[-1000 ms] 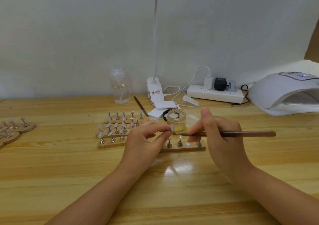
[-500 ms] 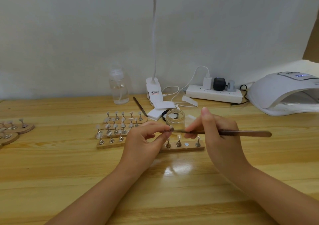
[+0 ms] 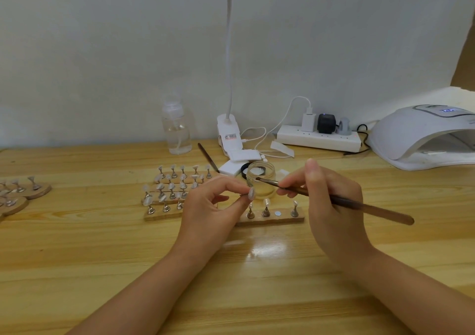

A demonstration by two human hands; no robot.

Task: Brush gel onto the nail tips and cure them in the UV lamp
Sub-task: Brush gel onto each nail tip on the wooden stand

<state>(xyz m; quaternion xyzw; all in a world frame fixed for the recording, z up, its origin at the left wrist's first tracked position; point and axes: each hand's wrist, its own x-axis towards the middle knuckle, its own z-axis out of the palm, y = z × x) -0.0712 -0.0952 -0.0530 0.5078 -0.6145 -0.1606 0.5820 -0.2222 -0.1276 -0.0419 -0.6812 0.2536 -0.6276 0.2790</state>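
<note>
Since the earlier frame your brush [image 3: 331, 199] has lifted off the nail tip [image 3: 251, 193]; its bristles now sit at the rim of the gel jar [image 3: 261, 181], just beyond your fingers. Your right hand [image 3: 334, 206] pinches the brush handle pen-style. Your left hand [image 3: 213, 206] pinches the nail tip on its stand between thumb and forefinger, just in front of the jar. The strip holder [image 3: 270, 219] under your fingers shows one bare socket, three tips standing. Judgement: coating is mid-row; whether the racks [image 3: 169, 193] left of your fingers are coated, cannot tell. UV lamp [image 3: 421, 136] sits well right; no curing of this row yet.
</note>
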